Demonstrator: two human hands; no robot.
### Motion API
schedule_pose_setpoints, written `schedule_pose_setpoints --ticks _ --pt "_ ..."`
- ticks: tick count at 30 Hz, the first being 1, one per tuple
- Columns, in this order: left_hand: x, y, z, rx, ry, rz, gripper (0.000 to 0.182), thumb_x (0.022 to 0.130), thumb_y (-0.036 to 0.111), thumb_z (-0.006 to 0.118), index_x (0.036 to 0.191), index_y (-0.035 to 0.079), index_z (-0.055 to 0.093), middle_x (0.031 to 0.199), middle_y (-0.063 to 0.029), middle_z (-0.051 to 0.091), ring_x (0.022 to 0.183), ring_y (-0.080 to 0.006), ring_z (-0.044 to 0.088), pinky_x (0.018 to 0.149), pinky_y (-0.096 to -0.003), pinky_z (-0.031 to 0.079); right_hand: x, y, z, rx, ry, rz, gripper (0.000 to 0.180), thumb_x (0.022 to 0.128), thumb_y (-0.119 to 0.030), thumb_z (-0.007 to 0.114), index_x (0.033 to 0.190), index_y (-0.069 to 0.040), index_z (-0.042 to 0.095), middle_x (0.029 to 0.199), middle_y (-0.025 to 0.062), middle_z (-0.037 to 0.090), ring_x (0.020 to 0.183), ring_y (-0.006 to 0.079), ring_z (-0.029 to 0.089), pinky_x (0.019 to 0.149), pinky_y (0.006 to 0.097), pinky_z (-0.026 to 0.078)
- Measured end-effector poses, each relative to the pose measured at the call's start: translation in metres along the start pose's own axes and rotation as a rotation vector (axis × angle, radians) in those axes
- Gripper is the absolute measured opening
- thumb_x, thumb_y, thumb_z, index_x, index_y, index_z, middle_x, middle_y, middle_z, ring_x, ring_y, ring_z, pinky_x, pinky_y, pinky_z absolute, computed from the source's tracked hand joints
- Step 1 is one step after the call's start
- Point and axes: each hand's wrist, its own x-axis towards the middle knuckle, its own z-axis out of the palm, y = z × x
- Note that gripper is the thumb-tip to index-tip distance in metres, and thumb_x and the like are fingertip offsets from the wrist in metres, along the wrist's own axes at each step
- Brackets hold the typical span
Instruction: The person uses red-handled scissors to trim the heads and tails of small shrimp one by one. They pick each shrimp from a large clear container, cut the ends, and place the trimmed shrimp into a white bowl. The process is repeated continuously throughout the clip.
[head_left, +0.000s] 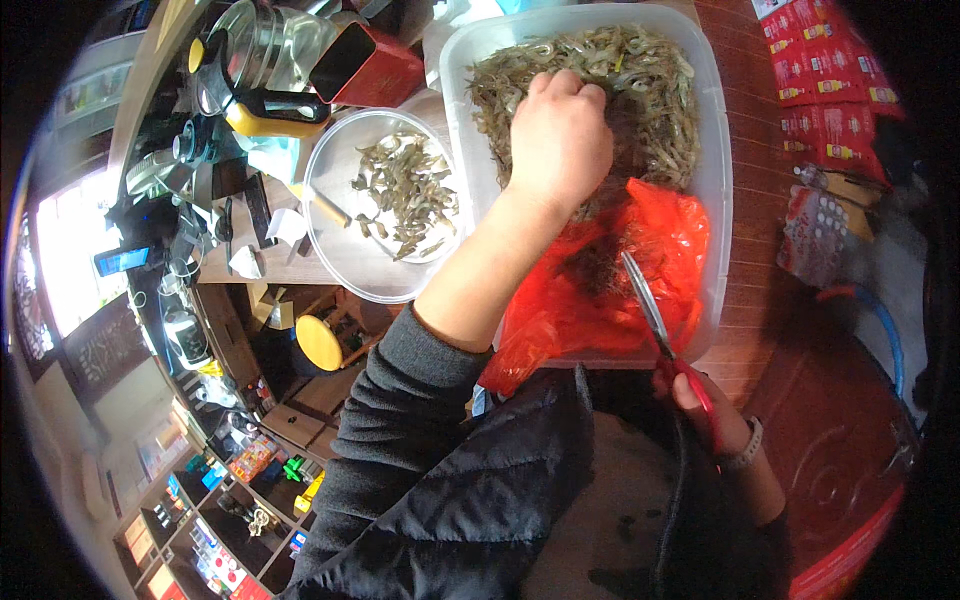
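A large translucent plastic tub (716, 225) holds a heap of raw shrimp (660, 97) in its far part. My left hand (562, 135) reaches down onto the shrimp, back of the hand up; its fingertips are hidden, so its hold cannot be told. Red-handled scissors (652, 307) are in my right hand (705, 412) at the tub's near right, blades pointing up and left over a red plastic bag (675, 225). Dark scraps (600, 266) lie in the bag inside the tub. Left of the tub, a round clear container (330, 255) holds a smaller lot of shrimp (405, 187).
A yellow-handled tool (326, 206) lies beside the round container. Behind it are a red box (375, 67), a yellow-and-black object (262, 112) and a clear jar (285, 45). A yellow round stool (319, 343) stands below the table. Red packets (825, 82) lie at the far right.
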Motion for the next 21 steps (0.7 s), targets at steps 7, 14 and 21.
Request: schedule_pose_setpoints --ticks 7,14,21 --pt "0.001 -0.015 -0.034 -0.576 -0.039 -0.294 0.015 0.081 0.011 0.061 0.089 -0.001 0.06 0.082 -0.0082 0.065 0.073 -0.0125 0.059 0.07 -0.0245 0.047 -0.004 0.003 -0.004 0.2 -0.012 -0.06 0.035 0.088 -0.041 0.05 0.095 -0.007 0.049 0.077 -0.0055 0.043 0.069 0.0057 0.04 0.062 0.0199 0.033" --pt "-0.008 -0.014 -0.067 -1.31 -0.049 -0.452 0.01 0.083 0.007 0.061 0.091 0.002 0.059 0.084 -0.0078 0.065 0.073 -0.0087 0.057 0.066 -0.0192 0.043 -0.005 -0.002 -0.004 0.22 -0.001 -0.054 0.03 0.089 -0.038 0.05 0.094 -0.008 0.049 0.073 -0.0072 0.042 0.064 0.0044 0.038 0.057 0.0191 0.031" --pt "-0.052 -0.015 -0.083 -0.899 -0.162 -0.416 0.014 0.08 0.005 0.063 0.093 -0.001 0.063 0.084 -0.008 0.065 0.076 -0.0121 0.06 0.074 -0.0243 0.048 -0.002 -0.002 -0.005 0.232 -0.019 -0.055 0.032 0.09 -0.041 0.046 0.088 -0.009 0.047 0.07 -0.0066 0.041 0.06 0.0048 0.038 0.053 0.0193 0.031"
